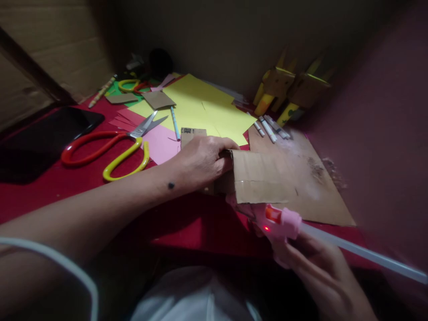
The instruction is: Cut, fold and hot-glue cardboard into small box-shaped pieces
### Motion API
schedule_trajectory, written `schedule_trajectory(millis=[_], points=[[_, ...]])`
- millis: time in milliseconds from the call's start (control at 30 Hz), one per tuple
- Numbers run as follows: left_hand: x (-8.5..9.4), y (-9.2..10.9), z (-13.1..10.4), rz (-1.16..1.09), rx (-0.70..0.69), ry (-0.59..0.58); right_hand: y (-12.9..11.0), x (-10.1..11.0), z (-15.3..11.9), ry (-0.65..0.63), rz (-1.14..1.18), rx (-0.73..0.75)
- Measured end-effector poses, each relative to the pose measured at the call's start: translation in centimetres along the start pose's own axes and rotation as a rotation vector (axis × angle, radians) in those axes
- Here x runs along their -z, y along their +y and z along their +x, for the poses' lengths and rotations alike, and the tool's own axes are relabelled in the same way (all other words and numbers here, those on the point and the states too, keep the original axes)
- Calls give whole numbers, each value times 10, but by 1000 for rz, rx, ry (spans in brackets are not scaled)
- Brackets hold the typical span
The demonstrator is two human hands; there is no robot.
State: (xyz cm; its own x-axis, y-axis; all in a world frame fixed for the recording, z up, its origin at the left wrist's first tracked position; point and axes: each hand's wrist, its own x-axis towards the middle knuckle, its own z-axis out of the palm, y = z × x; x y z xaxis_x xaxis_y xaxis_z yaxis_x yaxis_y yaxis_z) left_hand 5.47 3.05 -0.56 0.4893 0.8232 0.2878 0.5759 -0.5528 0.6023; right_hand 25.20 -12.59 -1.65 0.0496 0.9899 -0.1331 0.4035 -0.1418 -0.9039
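Note:
My left hand (203,162) grips the edge of a folded piece of brown cardboard (261,176), held just above the table's front part. In my right hand (310,263) is a pink hot glue gun (279,223) with a small red light lit. A long whitish glue stick (364,254) sticks out of its back towards the right. The gun's nozzle end points left, under the cardboard, where the cardboard hides its tip. Behind my left hand shows another cardboard bit with printed marks (194,132).
Large scissors (125,145) with red and yellow handles lie left, beside a dark phone-like slab (50,138). Yellow paper (200,104) and pink paper (163,145) spread behind. White markers (269,129) rest on a cardboard sheet (321,196). Two cardboard figures (276,82) stand at the back right.

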Motion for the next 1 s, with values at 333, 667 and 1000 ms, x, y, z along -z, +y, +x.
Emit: schedule_trajectory(millis=[333, 667, 1000], points=[[0, -1, 0, 7, 2, -7, -2, -2, -11, 61, -3, -87], [-2, -2, 0, 1, -13, 4, -3, -2, -5, 79, 112, -117], [-2, -3, -1, 22, -15, -4, 1, 4, -13, 104, 182, -273]])
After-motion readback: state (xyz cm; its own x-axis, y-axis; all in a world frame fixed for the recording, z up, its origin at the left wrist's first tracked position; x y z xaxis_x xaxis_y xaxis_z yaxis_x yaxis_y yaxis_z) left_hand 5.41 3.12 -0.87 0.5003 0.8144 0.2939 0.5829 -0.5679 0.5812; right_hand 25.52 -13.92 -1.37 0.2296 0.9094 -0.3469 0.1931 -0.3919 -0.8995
